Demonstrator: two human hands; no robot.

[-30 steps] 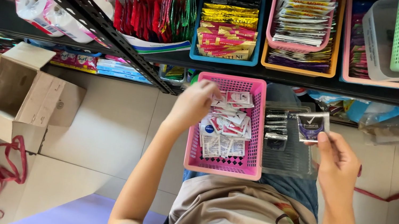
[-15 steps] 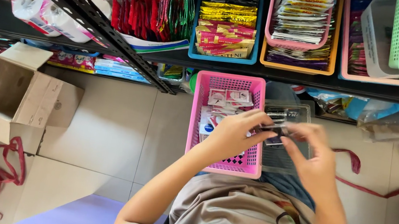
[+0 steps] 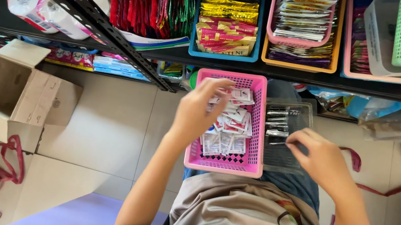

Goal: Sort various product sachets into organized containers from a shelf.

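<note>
Head view: left hand pinched a sachet over pink basket, part-filled; right hand beside it, grip unclear.

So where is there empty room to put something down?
Bare floor tile lies between the cardboard box and the pink basket. The basket's near end shows bare mesh. The shelf baskets above are packed full.

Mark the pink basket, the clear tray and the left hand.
pink basket (image 3: 257, 133), head view, on its right wall.
clear tray (image 3: 279, 161), head view, on its bare lower floor.
left hand (image 3: 199, 111), head view, on the back of the hand.
</note>
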